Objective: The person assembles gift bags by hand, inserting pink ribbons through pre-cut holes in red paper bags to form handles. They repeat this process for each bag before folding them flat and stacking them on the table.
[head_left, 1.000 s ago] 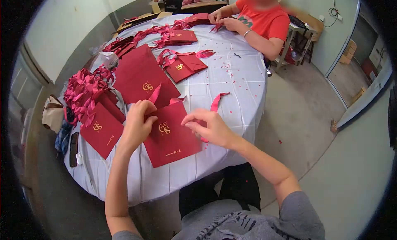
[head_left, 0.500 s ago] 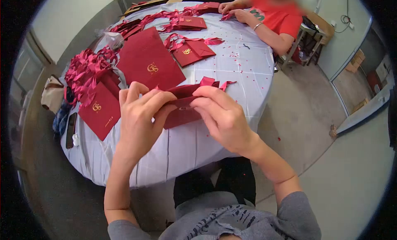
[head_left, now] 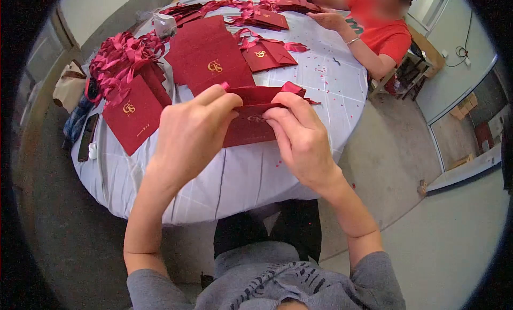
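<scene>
Between my two hands is a red paper bag [head_left: 251,129] with a gold logo on its front, its mouth parted at the top. My left hand [head_left: 200,128] pinches the bag's upper left edge. On the upper right edge, the fingers of my right hand [head_left: 299,133] are closed, near a pink ribbon [head_left: 293,87]. Just beyond the bag lie large flat red sheets or bags [head_left: 206,59] with a gold logo. To the left is a stack of red bags [head_left: 136,115] beneath a heap of pink ribbons [head_left: 120,64].
The round table has a white cloth [head_left: 203,190]. More red bags [head_left: 267,54] lie farther back. A co-worker in a red shirt [head_left: 382,40] handles bags at the far right. A phone [head_left: 88,138] and a beige bag [head_left: 69,85] are at the left.
The bag's mouth has opened wider, and it sits slightly higher in view with both hands. The co-worker's hands have moved apart near the farther bags.
</scene>
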Demonstrator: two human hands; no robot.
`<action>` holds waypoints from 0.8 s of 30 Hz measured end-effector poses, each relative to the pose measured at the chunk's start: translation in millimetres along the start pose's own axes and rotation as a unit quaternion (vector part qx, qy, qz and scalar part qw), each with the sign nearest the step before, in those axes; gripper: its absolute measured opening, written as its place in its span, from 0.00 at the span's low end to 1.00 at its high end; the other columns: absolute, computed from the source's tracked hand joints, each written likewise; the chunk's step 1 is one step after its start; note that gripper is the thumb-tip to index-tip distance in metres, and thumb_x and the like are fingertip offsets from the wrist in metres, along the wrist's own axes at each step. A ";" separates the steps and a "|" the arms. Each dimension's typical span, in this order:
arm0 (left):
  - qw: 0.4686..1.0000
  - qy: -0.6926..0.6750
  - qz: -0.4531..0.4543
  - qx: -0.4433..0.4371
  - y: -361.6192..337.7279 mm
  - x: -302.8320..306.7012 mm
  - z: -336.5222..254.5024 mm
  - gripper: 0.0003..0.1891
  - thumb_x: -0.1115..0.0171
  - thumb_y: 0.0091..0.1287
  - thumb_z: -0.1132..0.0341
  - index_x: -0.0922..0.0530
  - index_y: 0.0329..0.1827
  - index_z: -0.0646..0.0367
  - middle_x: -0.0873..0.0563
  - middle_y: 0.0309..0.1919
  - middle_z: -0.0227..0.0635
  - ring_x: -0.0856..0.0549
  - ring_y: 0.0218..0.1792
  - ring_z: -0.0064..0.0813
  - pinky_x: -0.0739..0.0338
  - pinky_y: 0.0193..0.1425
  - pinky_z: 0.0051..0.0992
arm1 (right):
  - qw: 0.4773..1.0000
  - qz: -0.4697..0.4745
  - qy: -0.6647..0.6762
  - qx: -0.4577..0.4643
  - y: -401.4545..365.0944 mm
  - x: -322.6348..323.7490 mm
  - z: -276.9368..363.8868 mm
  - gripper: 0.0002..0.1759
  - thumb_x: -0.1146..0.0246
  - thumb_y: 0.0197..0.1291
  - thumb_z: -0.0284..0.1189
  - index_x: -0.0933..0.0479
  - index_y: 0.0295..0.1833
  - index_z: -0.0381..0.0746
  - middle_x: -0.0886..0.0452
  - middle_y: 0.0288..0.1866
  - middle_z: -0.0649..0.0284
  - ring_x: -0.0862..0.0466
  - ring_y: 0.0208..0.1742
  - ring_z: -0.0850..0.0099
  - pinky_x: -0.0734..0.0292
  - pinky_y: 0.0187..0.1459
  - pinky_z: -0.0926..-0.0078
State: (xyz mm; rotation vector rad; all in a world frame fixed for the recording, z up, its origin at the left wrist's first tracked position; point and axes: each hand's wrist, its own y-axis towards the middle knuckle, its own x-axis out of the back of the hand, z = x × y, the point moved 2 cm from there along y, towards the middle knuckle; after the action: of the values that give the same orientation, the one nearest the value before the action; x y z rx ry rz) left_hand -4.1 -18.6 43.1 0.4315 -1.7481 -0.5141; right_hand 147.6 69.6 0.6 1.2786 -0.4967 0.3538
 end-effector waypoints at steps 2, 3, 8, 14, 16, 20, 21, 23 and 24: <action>0.999 -0.029 -0.024 -0.014 1.4 -0.3 11.6 0.08 0.36 0.57 0.72 0.20 0.40 0.61 0.16 0.37 0.43 0.15 0.35 0.41 0.22 0.37 0.33 | 1.000 0.001 0.012 -0.001 -0.6 0.2 -2.6 0.08 0.38 0.51 0.18 0.25 0.39 0.32 0.25 0.46 0.56 0.23 0.41 0.59 0.26 0.44 0.65; 0.999 -0.040 -0.017 -0.017 2.0 -0.8 16.0 0.08 0.36 0.57 0.73 0.20 0.40 0.61 0.16 0.36 0.42 0.16 0.34 0.39 0.23 0.36 0.32 | 1.000 -0.001 0.025 -0.002 -0.9 0.3 -3.8 0.08 0.38 0.51 0.18 0.25 0.39 0.32 0.25 0.46 0.56 0.23 0.41 0.59 0.26 0.44 0.65; 0.986 -0.160 -0.030 -0.028 9.7 -13.3 38.9 0.08 0.38 0.59 0.77 0.20 0.41 0.64 0.17 0.31 0.35 0.21 0.25 0.23 0.28 0.28 0.22 | 0.985 0.021 0.152 -0.079 5.1 5.0 -2.2 0.06 0.37 0.54 0.16 0.22 0.38 0.34 0.25 0.51 0.55 0.20 0.41 0.65 0.25 0.41 0.72; 0.854 -0.459 0.087 0.228 4.2 -32.7 50.5 0.09 0.41 0.67 0.69 0.23 0.46 0.67 0.20 0.24 0.27 0.25 0.14 0.15 0.32 0.18 0.16 | 0.970 -0.047 0.204 -0.120 13.2 3.5 -2.3 0.06 0.35 0.53 0.17 0.19 0.38 0.35 0.21 0.45 0.56 0.18 0.35 0.70 0.22 0.37 0.76; 0.809 -0.526 0.108 0.237 0.0 -40.7 53.9 0.10 0.41 0.67 0.69 0.23 0.47 0.65 0.19 0.24 0.28 0.22 0.15 0.17 0.32 0.18 0.16 | 0.955 -0.066 0.223 -0.185 9.0 -7.2 -1.5 0.07 0.34 0.53 0.18 0.20 0.39 0.36 0.18 0.33 0.59 0.18 0.32 0.70 0.22 0.35 0.76; 0.778 -0.558 0.132 0.258 -5.5 -44.4 55.6 0.10 0.41 0.68 0.69 0.23 0.48 0.64 0.18 0.25 0.29 0.21 0.15 0.19 0.31 0.18 0.16 | 0.953 -0.036 0.206 -0.217 3.1 -15.2 -6.0 0.06 0.37 0.57 0.16 0.21 0.41 0.33 0.19 0.34 0.63 0.17 0.37 0.78 0.22 0.37 0.84; 0.775 -0.561 0.135 0.257 -5.8 -45.3 56.3 0.10 0.41 0.68 0.69 0.23 0.48 0.64 0.18 0.25 0.29 0.20 0.15 0.19 0.30 0.18 0.17 | 0.964 -0.031 0.175 -0.198 4.5 -14.9 -3.8 0.06 0.36 0.56 0.17 0.21 0.40 0.33 0.18 0.34 0.63 0.17 0.36 0.79 0.23 0.36 0.83; 0.773 -0.564 0.138 0.255 -6.0 -45.4 57.4 0.10 0.41 0.68 0.68 0.23 0.48 0.64 0.18 0.25 0.30 0.20 0.15 0.20 0.30 0.18 0.17 | 0.973 -0.026 0.143 -0.179 5.7 -16.2 -2.6 0.06 0.34 0.55 0.17 0.21 0.39 0.33 0.18 0.33 0.63 0.17 0.35 0.80 0.23 0.35 0.83; 0.768 -0.570 0.139 0.257 -6.4 -45.4 57.9 0.10 0.41 0.68 0.68 0.23 0.48 0.64 0.17 0.25 0.30 0.20 0.15 0.20 0.29 0.18 0.17 | 0.979 -0.025 0.123 -0.160 5.8 -17.0 -2.1 0.06 0.34 0.54 0.18 0.21 0.38 0.34 0.18 0.33 0.63 0.18 0.33 0.80 0.24 0.34 0.83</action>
State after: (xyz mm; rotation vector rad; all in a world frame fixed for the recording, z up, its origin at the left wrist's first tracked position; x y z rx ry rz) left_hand -50.0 7.1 -8.7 0.2001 -3.1147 0.0004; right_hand 130.6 73.5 -4.2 0.9193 -0.2964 0.3681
